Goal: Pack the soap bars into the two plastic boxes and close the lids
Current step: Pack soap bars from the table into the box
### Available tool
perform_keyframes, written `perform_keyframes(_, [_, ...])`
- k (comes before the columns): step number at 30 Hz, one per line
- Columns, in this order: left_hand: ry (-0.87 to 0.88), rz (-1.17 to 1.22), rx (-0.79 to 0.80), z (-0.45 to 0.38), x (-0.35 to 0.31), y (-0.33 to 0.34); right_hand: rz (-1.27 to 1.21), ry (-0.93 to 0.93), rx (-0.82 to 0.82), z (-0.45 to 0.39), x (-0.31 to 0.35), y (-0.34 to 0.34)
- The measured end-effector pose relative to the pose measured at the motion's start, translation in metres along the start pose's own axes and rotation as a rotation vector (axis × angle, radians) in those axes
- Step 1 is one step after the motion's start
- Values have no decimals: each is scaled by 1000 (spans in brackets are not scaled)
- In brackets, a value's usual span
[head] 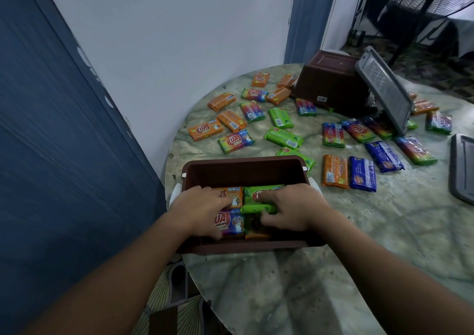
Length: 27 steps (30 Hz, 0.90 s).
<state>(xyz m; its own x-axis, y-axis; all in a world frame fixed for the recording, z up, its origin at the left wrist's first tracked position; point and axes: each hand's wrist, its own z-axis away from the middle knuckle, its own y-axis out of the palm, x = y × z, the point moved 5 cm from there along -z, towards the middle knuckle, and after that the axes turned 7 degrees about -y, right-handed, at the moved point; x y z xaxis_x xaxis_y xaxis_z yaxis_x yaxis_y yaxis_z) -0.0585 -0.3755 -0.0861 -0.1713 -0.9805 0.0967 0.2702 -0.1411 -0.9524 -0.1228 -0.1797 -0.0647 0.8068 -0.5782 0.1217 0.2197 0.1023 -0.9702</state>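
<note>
The head view shows a brown plastic box (246, 170) standing open at the near left edge of a round marble-patterned table (333, 257), its long axis running left to right along that edge. Both hands are lowered inside it. The left hand (202, 207) is laid flat, fingers spread, over an orange soap bar (234, 195) and a rainbow-wrapped bar (230, 223). The right hand (289, 210) is curled, its fingers closed on a green soap bar (259, 208) tilted on edge, with another green bar (259, 193) lying flat just beyond it. The far half of the box is seen bare, leaving room there. Loose soap bars (282, 137) are scattered across the table's far and right parts, pointing every way, well apart from the hands. A second brown box (331, 83) is tipped on its side near the far edge, its grey lid (384, 88) hanging open. Another grey lid (463, 168) lies flat at the right edge.
</note>
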Motion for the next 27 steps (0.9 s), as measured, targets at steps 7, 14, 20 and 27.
perform_keyframes(7, [-40,64,11,0,3,-2,-134,54,101,-7,-8,1])
perform_keyframes(14, [-42,59,7,0,2,-6,-149,49,264,-18,-9,11])
perform_keyframes(20, [-38,60,9,-1,2,-4,-129,35,193,-22,-4,18])
perform_keyframes(27, [-38,60,-10,0,2,-5,-66,29,48,-17,-3,17])
